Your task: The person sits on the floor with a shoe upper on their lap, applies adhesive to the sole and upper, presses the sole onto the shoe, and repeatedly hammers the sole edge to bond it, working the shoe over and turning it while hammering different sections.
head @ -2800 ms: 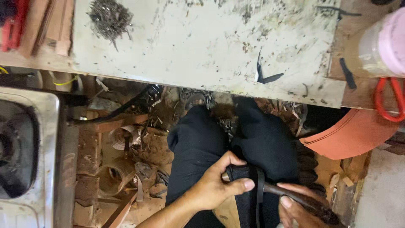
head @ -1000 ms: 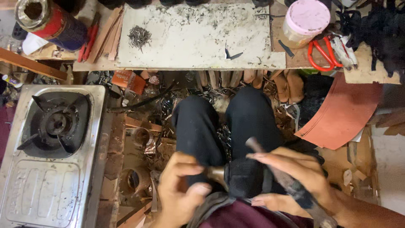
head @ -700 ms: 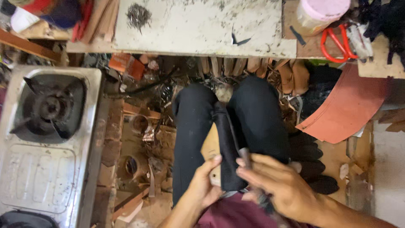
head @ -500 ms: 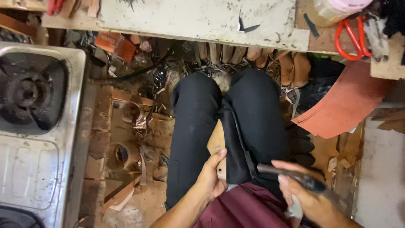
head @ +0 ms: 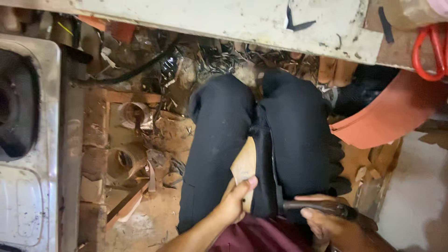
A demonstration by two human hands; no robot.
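I sit with both knees in black trousers (head: 298,135). A tan block (head: 245,163) is wedged between my thighs, and a black strap (head: 263,158) runs down along it. My left hand (head: 235,200) grips the lower end of the tan block, thumb on its face. My right hand (head: 326,221) lies low at the right thigh and is closed around a dark, rod-like tool (head: 317,206) that points left toward the strap. Whether the tool's tip touches the strap is hidden.
A metal gas stove (head: 28,140) stands at the left. A stained white work board (head: 224,18) spans the top, with red-handled scissors (head: 427,51) at its right end. An orange leather sheet (head: 387,116) hangs at the right. Scraps and rolls (head: 135,158) litter the floor.
The view has dropped closer to my lap. My right hand carried the tool from the middle out to the right thigh. My left hand stays on the tan block between my legs.
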